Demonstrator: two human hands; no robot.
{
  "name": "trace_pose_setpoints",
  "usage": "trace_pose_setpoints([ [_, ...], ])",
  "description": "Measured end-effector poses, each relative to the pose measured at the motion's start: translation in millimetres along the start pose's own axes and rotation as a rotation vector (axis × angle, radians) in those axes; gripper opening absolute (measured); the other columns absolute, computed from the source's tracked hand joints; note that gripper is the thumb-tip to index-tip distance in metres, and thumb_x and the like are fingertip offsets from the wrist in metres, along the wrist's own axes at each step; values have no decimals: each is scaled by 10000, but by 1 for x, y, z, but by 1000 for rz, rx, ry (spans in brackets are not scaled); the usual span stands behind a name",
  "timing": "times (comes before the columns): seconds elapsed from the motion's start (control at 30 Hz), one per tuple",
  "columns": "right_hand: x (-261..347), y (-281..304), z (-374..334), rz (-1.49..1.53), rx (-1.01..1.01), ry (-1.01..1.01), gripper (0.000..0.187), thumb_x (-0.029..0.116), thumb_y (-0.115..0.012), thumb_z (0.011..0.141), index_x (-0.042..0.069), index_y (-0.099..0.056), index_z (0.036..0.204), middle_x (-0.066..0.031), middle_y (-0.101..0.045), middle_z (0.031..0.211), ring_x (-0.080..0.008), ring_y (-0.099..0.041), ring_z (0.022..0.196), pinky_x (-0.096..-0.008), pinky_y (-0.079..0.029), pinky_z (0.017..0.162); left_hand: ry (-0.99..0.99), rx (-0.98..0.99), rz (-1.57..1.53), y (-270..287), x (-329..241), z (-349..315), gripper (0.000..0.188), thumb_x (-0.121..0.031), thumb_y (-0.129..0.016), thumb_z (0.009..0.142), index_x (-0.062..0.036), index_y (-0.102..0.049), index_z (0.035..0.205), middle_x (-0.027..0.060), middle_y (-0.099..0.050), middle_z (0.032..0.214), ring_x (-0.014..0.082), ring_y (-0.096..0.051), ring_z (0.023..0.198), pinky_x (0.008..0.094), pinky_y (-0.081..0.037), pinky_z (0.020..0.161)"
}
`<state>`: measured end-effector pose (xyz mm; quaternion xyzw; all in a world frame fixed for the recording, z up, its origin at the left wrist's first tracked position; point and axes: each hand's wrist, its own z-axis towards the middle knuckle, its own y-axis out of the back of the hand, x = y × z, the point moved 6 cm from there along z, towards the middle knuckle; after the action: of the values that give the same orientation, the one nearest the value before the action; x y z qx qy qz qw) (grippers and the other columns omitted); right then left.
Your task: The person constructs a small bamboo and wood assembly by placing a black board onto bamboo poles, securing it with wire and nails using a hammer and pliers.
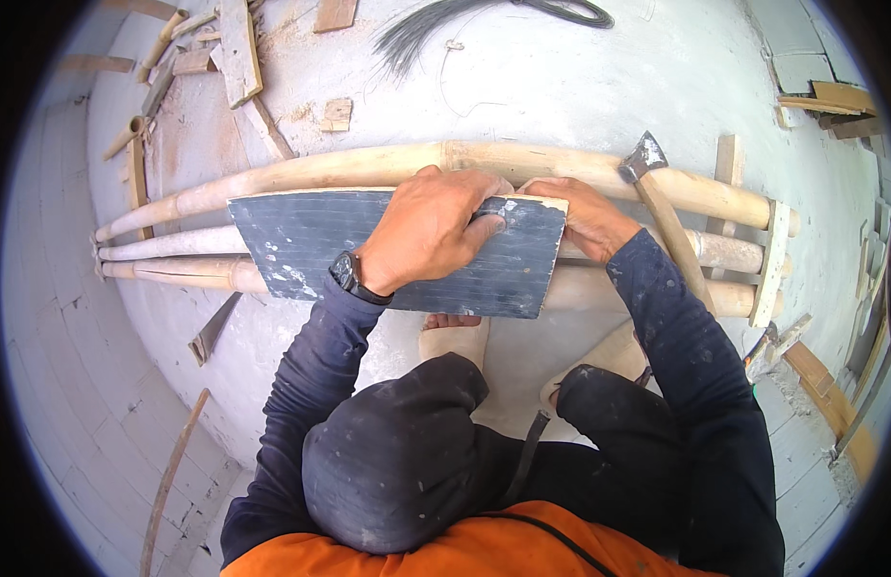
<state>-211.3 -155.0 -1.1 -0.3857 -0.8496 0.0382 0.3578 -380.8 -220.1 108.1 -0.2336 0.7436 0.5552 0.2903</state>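
A dark blue-grey board [368,274] with paint splatters lies tilted across bamboo poles [301,173] in front of me. My left hand [436,226], a black watch at its wrist, is closed over the board's far edge, thumb on the painted face. At the far right corner, my right hand [580,213] curls its fingers around the edge; some fingertips are hidden behind it. Just right of that hand a hatchet [671,226] rests on the poles, head away from me. A pale wooden crosspiece [771,262] spans the poles' right ends.
A bundle of dark wire [426,38] lies on the floor beyond. Wood scraps [238,58] are scattered at the far left, with more planks [830,101] at the right. A thin stick [171,471] lies at lower left. My feet [455,337] stand close to the poles.
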Motion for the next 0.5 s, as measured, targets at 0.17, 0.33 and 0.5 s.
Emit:
trace_pose_setpoints([
  [0.17, -1, 2, 7, 73, 71, -175, 224, 237, -631, 1072, 69, -750, 1161, -17, -722, 1103, -118, -647, 1004, -311, -517, 856, -23, -23, -19, 0, -2, 0, 348, -166, -738, 923, -48, -702, 1249, 170, -745, 1110, 371, -680, 1034, 450, -460, 933],
  [0.33, -1, -2, 16, 160, 213, -173, 234, 221, -608, 1088, 50, -735, 1186, -27, -730, 1137, -103, -685, 1031, -311, -561, 889, -67, -49, -27, -2, -1, 2, 342, -152, -736, 920, -38, -694, 1239, 162, -740, 1092, 355, -673, 1004, 428, -437, 916],
  [0.5, -1, -2, 14, 176, 214, -238, 264, 218, -607, 1088, 24, -730, 1216, -42, -733, 1168, -106, -693, 1040, -316, -576, 881, -90, -73, -19, -3, -2, -2, 351, -129, -732, 920, -48, -680, 1257, 154, -726, 1068, 340, -674, 1010, 437, -437, 918],
])
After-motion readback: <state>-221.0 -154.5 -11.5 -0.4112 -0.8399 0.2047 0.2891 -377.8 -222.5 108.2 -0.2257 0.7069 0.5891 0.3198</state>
